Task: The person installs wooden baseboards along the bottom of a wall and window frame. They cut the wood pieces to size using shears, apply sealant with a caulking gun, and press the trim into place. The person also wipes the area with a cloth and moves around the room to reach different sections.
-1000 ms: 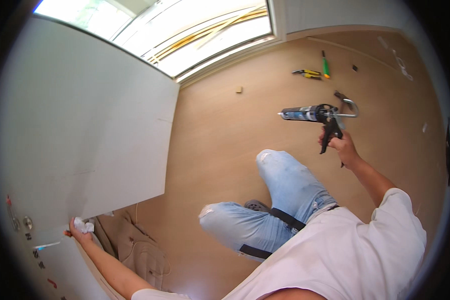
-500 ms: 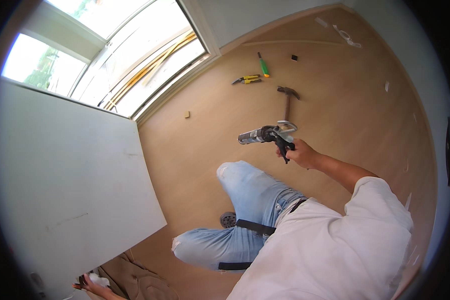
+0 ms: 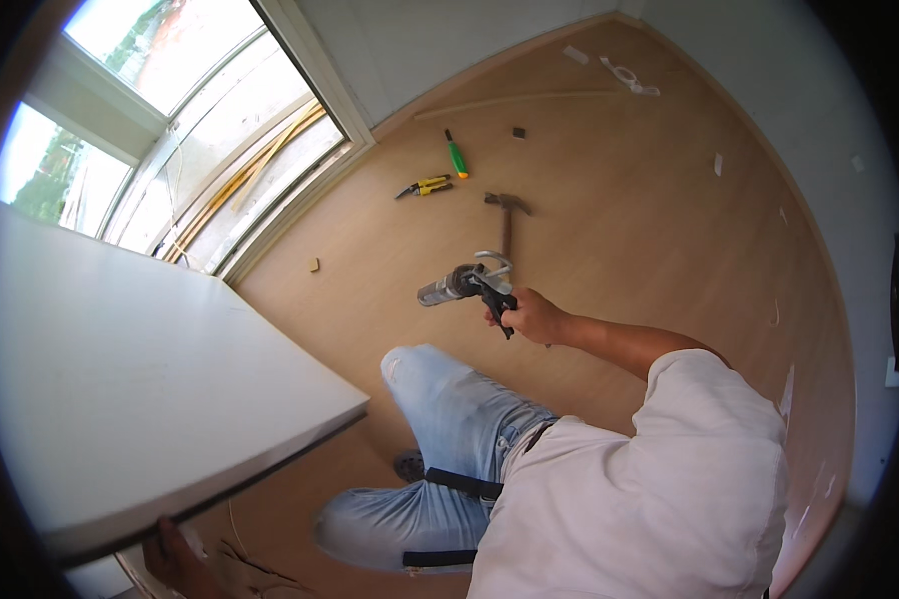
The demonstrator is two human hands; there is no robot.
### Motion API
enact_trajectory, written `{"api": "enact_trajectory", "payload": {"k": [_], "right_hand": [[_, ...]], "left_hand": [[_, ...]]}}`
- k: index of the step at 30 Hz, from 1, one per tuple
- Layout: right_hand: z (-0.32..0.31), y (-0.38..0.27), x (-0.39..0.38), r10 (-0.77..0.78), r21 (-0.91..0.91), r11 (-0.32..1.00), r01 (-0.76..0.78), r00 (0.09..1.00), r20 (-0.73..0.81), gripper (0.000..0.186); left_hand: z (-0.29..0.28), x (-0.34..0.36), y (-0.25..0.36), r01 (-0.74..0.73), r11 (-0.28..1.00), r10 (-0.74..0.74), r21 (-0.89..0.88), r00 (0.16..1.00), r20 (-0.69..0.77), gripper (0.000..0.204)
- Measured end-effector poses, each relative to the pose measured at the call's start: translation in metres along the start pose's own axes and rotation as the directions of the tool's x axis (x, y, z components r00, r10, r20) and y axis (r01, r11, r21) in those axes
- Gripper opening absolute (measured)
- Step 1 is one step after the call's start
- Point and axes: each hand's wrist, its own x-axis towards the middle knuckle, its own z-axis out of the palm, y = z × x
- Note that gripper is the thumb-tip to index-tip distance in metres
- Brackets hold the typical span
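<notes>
Caulking gun [image 3: 461,284] is in the right hand [image 3: 535,317], fingers wrapped round the grip; body sits up-left of the fist, held over the floor [image 3: 659,270], beyond the near knee [image 3: 407,369]. Long axis runs roughly left-right in view, front end left and dipping slightly toward the lower edge, rod end right. Grip slants down-right into the palm. Looks: grey-silver barrel, black frame and handle, bent silver rod hook at the back. Hook overlaps the hammer [image 3: 506,225] handle in view. Left hand [image 3: 178,561] at the white panel's [image 3: 160,369] lower edge, dark; can't tell if it's gripping.
</notes>
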Motion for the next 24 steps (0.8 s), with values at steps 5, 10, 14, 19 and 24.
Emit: {"api": "enact_trajectory", "payload": {"k": [5, 10, 14, 19, 24], "right_hand": [[0.015, -0.023, -0.014, -0.057, 0.097, 0.993, 0.065, 0.995, -0.086, 0.020], [0.009, -0.021, -0.055, -0.142, 0.068, 0.985, 0.160, 0.967, -0.213, 0.028], [0.018, -0.032, -0.094, -0.048, 0.171, 0.981, 0.095, 0.964, -0.260, 0.044], [0.012, -0.046, -0.116, -0.085, 0.130, 0.985, 0.112, 0.976, -0.201, 0.050], [0.029, -0.045, -0.094, -0.037, 0.175, 0.983, 0.052, 0.995, -0.091, 0.055]], "left_hand": [[0.071, 0.021, 0.070, -0.343, 0.935, 0.329, -0.096, 0.935, -0.135, 0.031], [0.121, 0.066, 0.166, -0.608, 0.790, 0.592, -0.075, 0.789, -0.164, 0.019], [0.151, 0.067, 0.200, -0.586, 0.800, 0.580, -0.128, 0.810, -0.083, 0.028], [0.166, 0.044, 0.138, -0.416, 0.900, 0.435, -0.128, 0.870, 0.234, 0.034], [0.214, 0.049, -0.031, -0.062, 0.994, 0.091, -0.084, 0.916, 0.391, 0.034]]}}
